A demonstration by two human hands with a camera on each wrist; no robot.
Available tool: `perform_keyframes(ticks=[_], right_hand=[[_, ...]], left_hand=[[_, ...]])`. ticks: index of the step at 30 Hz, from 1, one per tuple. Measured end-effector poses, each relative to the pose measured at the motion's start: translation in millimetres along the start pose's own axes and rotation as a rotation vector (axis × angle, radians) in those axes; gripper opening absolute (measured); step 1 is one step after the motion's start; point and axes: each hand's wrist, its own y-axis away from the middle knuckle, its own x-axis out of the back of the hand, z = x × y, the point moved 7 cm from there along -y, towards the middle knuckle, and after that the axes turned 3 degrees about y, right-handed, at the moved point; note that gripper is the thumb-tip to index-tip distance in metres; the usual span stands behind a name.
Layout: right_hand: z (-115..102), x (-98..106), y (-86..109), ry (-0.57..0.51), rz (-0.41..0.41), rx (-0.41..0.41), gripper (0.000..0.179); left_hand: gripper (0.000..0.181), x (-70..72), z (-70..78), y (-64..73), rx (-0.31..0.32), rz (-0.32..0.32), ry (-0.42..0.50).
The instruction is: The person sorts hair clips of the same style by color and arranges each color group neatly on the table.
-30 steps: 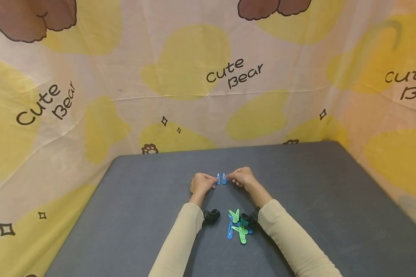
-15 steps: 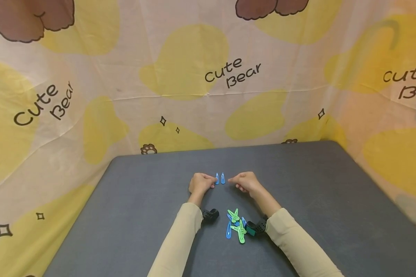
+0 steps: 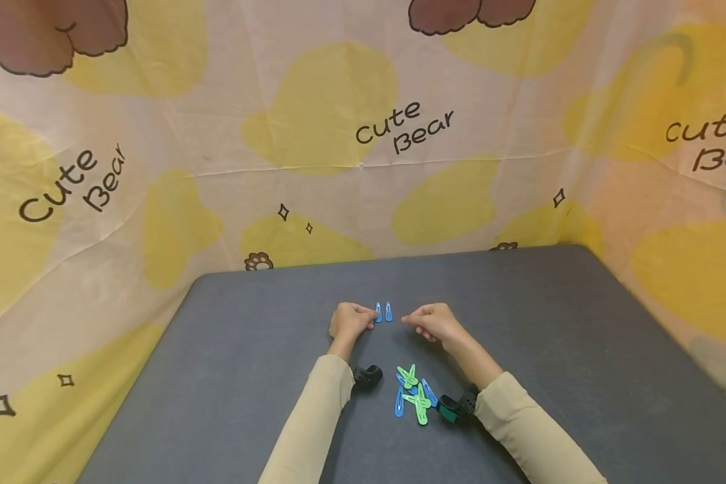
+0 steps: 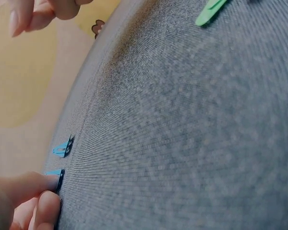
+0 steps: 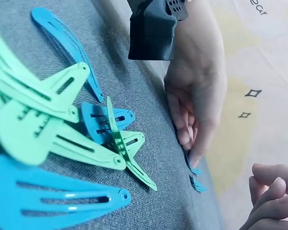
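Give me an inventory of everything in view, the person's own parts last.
Paired clips: two, blue, beyond the others
Other clips: three visible, blue, nearer pile
Crossed clips: at least four, green, same pile
Table: one, dark grey, beneath the clips
Cloth: count unclear, pink and yellow, behind the table
Wrist devices: two, mostly black, on wrists
Sleeves: two, beige, forearms
Left hand: one, pinching the left paired clip
Right hand: one, empty, right of the pair

3 blue hair clips [image 5: 43, 202] lie among overlapping green hair clips [image 5: 26, 139] on the table [image 5: 144, 86]. The left hand [image 5: 197, 91] touches 1 of 2 small blue clips [image 5: 198, 185]; the right hand [image 5: 273, 201], loosely curled, shows lower right.
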Motion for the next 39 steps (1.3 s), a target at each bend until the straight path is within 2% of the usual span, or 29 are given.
perform_keyframes(ticks=[13, 20, 39], right_hand=[[-7.0, 4.7, 16.8, 0.056, -0.033, 0.047, 0.027], [-4.9, 6.6, 24.6, 0.084, -0.044, 0.039, 0.021], [5.8, 1.7, 43.1, 0.143, -0.161, 0.118, 0.019]], left_hand=[[0.016, -2.6, -2.5, -3.7, -0.006, 0.000, 0.008], [0.017, -2.6, -2.7, -4.1, -0.006, -0.003, 0.014], [0.017, -1.8, -1.1, -3.2, -0.015, 0.004, 0.020]])
